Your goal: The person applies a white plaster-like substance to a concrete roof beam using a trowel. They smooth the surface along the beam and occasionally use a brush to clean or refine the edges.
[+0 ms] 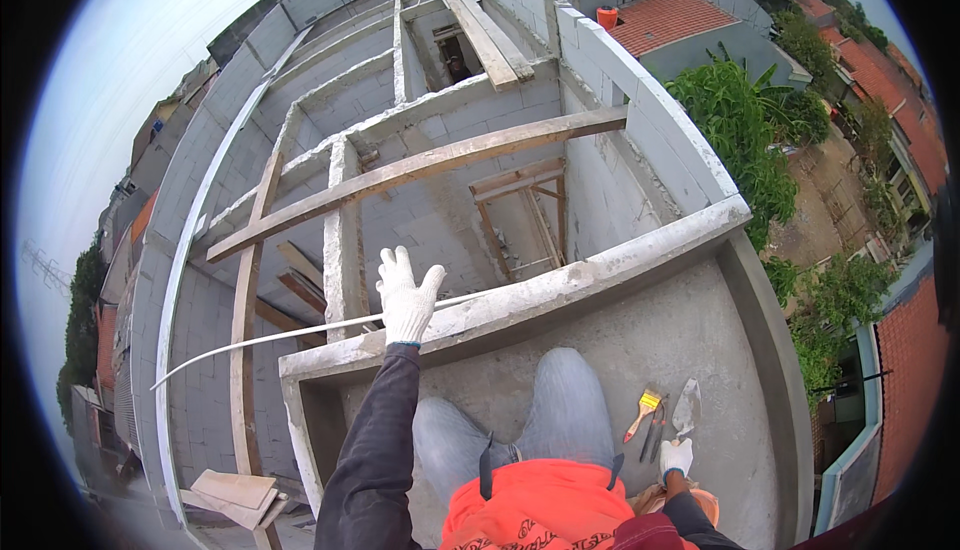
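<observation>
My left hand [405,300], in a white knit glove, reaches out over the wall ledge [560,290] with fingers spread and nothing in them. Beside its wrist, a thin white pipe [270,337] runs along the ledge and bends out past the wall. At the lower right, my gloved right hand [676,458] is closed around the handle end of a trowel [687,407], its pointed blade lying on the concrete slab. Left of the trowel lie a paintbrush [644,412] with a yellow ferrule and a dark slim tool [655,434]. An orange bucket [708,506] stands by my right wrist, partly hidden.
Below the ledge, deep block-walled rooms drop away. A long timber beam [420,165] spans them, crossing an upright-running plank [245,320]. More planks [485,35] lie farther off. A raised concrete rim [770,370] borders the slab [610,350] where I crouch, with roofs and trees far below.
</observation>
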A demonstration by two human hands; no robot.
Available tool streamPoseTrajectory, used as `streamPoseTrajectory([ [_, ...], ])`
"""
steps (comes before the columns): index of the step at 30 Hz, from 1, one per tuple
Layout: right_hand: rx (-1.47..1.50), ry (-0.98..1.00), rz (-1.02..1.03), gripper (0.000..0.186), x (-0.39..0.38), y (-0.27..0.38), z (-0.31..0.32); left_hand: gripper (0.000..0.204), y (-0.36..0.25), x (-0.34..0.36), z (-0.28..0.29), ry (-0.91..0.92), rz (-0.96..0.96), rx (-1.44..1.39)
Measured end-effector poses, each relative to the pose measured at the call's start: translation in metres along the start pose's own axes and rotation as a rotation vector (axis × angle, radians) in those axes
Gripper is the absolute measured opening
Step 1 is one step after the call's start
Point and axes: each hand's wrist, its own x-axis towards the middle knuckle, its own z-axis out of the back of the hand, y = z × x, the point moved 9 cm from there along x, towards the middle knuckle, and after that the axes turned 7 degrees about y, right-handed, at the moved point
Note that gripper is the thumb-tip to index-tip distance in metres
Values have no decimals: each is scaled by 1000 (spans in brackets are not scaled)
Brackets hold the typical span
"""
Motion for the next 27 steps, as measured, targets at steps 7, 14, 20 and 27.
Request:
streamPoseTrajectory([
  [7, 73, 2, -22, 60, -29, -21, -4, 79, -192, 123, 98, -233, -351, 54],
  [14, 59, -7, 74, 51, -59, 4, -16, 115, -88, -44, -188, 291, -221, 243],
  [20, -184, 131, 83, 51, -63, 27, 20, 113, -25, -84, -222, 369, -115, 226],
  [27, -248, 160, 649, 50, -87, 246, 9, 115, 168, -198, -134, 218, 508, 141],
])
